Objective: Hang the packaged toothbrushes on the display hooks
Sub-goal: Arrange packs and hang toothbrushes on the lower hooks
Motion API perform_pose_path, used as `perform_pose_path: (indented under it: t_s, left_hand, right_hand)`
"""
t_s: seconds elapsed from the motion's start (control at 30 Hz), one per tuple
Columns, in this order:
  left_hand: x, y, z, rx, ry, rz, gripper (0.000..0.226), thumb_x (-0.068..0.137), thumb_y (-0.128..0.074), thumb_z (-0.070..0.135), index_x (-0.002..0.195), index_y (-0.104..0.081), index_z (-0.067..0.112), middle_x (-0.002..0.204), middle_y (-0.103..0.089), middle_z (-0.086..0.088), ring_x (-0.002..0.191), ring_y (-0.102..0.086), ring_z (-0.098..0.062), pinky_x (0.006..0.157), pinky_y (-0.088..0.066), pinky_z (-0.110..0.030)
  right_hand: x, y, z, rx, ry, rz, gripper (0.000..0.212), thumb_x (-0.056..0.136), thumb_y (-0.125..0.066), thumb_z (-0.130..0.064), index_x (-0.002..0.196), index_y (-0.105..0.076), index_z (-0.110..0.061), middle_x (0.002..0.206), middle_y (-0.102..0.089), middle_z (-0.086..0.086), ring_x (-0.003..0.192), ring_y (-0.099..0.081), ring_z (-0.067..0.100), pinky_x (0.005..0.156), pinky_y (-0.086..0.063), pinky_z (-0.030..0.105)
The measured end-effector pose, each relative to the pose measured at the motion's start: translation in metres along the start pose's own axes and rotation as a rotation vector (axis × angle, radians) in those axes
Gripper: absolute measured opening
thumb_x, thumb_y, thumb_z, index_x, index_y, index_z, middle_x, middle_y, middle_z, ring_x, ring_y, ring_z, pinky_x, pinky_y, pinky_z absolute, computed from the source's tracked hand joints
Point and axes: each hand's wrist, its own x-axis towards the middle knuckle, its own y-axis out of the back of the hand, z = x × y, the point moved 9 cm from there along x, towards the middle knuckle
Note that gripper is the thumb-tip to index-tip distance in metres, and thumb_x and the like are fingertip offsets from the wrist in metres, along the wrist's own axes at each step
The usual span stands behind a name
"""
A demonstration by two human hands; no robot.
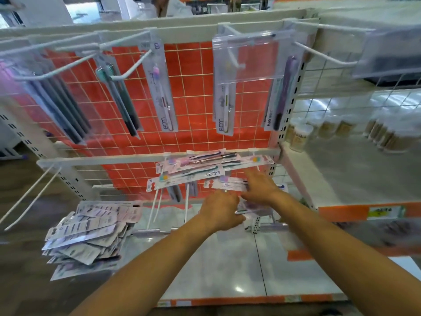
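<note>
Packaged toothbrush point(256, 207) gripped in my left hand point(219, 209); my right hand point(259, 185), fingers straight, touches another pack point(225, 184) just above.

Your single wide-angle head camera looks forward and down from close range along both forearms, putting your left hand point(219, 210) and right hand point(259, 187) just below centre, with the upper hook rail point(186, 33) well above them and floor tiles point(227, 265) beneath.

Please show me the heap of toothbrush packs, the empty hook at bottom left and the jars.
heap of toothbrush packs point(88, 234), head view, middle of the heap
empty hook point(34, 198), head view, midway along its wire
jars point(300, 138), head view, side of the nearest jar
</note>
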Motion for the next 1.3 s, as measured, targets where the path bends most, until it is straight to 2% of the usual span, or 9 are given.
perform_pose_path:
  t_s: [0.17, 0.37, 0.5, 0.57, 0.63, 0.73, 0.83, 1.1, 1.3]
  left_hand:
    - [0.004, -0.005, -0.006, -0.013, 0.034, -0.060, 0.042, 0.083, -0.067, 0.054, 0.103, -0.067, 0.017, 0.103, -0.069, -0.005, 0.093, -0.062, -0.024, 0.073, -0.049, -0.031]
    - [0.006, -0.013, -0.008, -0.107, 0.068, -0.138, 0.043, 0.082, -0.071, 0.048, 0.113, -0.063, 0.019, 0.109, -0.067, -0.003, 0.097, -0.061, -0.025, 0.081, -0.054, -0.036]
    - [0.007, -0.009, -0.006, -0.114, 0.045, -0.130, 0.044, 0.081, -0.073, 0.045, 0.116, -0.062, 0.020, 0.111, -0.066, -0.002, 0.101, -0.060, -0.025, 0.079, -0.051, -0.033]
    - [0.007, -0.006, -0.008, -0.094, 0.043, -0.137, 0.044, 0.080, -0.075, 0.045, 0.114, -0.063, 0.020, 0.108, -0.067, -0.002, 0.098, -0.060, -0.025, 0.080, -0.053, -0.034]
    - [0.007, -0.002, -0.008, -0.067, 0.030, -0.137, 0.041, 0.079, -0.076, 0.044, 0.109, -0.063, 0.020, 0.105, -0.067, -0.002, 0.095, -0.061, -0.025, 0.078, -0.054, -0.034]
    - [0.006, 0.004, -0.008, -0.081, -0.013, -0.129, 0.050, 0.079, -0.076, 0.043, 0.122, -0.061, 0.020, 0.114, -0.065, -0.003, 0.100, -0.059, -0.024, 0.078, -0.050, -0.033]
    - [0.005, 0.008, -0.010, -0.157, -0.056, -0.143, 0.055, 0.080, -0.076, 0.040, 0.129, -0.059, 0.021, 0.126, -0.063, -0.002, 0.110, -0.057, -0.024, 0.089, -0.050, -0.038]
    - [0.003, 0.005, -0.009, -0.269, -0.085, -0.148, 0.051, 0.080, -0.077, 0.036, 0.125, -0.063, 0.020, 0.125, -0.064, -0.002, 0.108, -0.058, -0.024, 0.090, -0.051, -0.041]
    - [0.004, 0.017, -0.011, -0.264, -0.061, -0.076, 0.040, 0.081, -0.076, 0.035, 0.115, -0.063, 0.019, 0.113, -0.065, -0.001, 0.102, -0.058, -0.022, 0.077, -0.043, -0.030]
  right_hand:
    - [0.004, -0.006, 0.006, -0.061, 0.010, -0.037, 0.043, 0.079, -0.067, -0.020, 0.120, -0.051, -0.020, 0.114, -0.063, 0.007, 0.099, -0.059, 0.027, 0.086, -0.049, 0.038]
    - [0.001, -0.006, 0.009, -0.070, 0.044, -0.156, 0.032, 0.073, -0.066, -0.009, 0.103, -0.058, -0.015, 0.098, -0.064, 0.005, 0.092, -0.060, 0.025, 0.075, -0.051, 0.035]
    - [-0.004, 0.000, 0.009, -0.065, 0.066, -0.176, 0.020, 0.075, -0.067, -0.012, 0.094, -0.062, -0.013, 0.094, -0.064, 0.004, 0.087, -0.059, 0.022, 0.072, -0.050, 0.032]
    - [-0.007, 0.002, 0.010, -0.003, 0.057, -0.199, 0.011, 0.076, -0.068, -0.015, 0.083, -0.061, -0.019, 0.084, -0.065, 0.001, 0.078, -0.059, 0.017, 0.063, -0.048, 0.027]
    - [-0.011, 0.005, 0.009, 0.081, 0.061, -0.238, 0.016, 0.077, -0.070, -0.017, 0.075, -0.057, -0.027, 0.078, -0.062, -0.004, 0.072, -0.058, 0.012, 0.057, -0.042, 0.022]
    - [-0.014, 0.010, 0.008, 0.164, 0.065, -0.262, 0.018, 0.079, -0.072, -0.022, 0.093, -0.062, -0.027, 0.088, -0.064, -0.006, 0.078, -0.058, 0.009, 0.059, -0.040, 0.018]
    - [-0.016, 0.017, 0.003, 0.210, 0.062, -0.262, 0.033, 0.080, -0.074, -0.022, 0.108, -0.058, -0.023, 0.094, -0.061, -0.007, 0.082, -0.056, 0.007, 0.062, -0.040, 0.016]
    - [-0.017, 0.022, 0.004, 0.089, 0.084, -0.261, 0.044, 0.078, -0.075, -0.024, 0.117, -0.055, -0.024, 0.107, -0.059, -0.005, 0.094, -0.054, 0.015, 0.078, -0.041, 0.026]
    - [-0.016, 0.044, 0.007, 0.080, 0.102, -0.183, 0.032, 0.077, -0.073, -0.018, 0.106, -0.060, -0.018, 0.100, -0.065, 0.003, 0.086, -0.057, 0.017, 0.065, -0.044, 0.025]
